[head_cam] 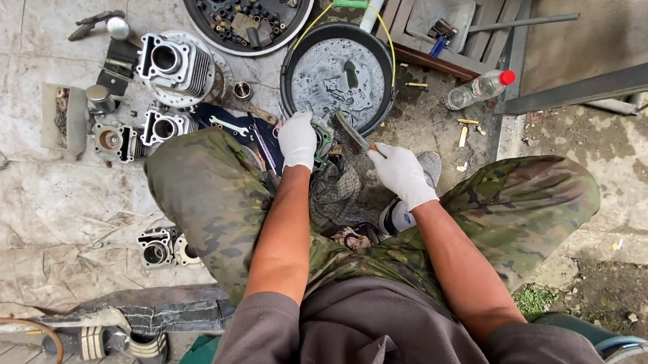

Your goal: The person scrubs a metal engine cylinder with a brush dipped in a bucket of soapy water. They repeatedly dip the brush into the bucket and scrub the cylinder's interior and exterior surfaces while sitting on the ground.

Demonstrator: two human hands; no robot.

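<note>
The person squats over a stained grey ground sheet (32,185), both hands in white gloves. The left hand (297,140) is closed around a small greenish metal part (323,138), holding it just at the near rim of a round black basin of grey soapy liquid (336,72). The right hand (402,173) is clamped on the handle of a dark brush (352,131), whose head lies against the part. A checked rag (336,192) hangs below the hands, between the camouflage-trousered knees. To the left lie 4 finned grey engine cylinder pieces (174,64) on the sheet. Beyond the basin sits a round dark tray of small parts (250,14); to the right, a clear plastic bottle with a red cap (479,88) lies on the concrete.
</note>
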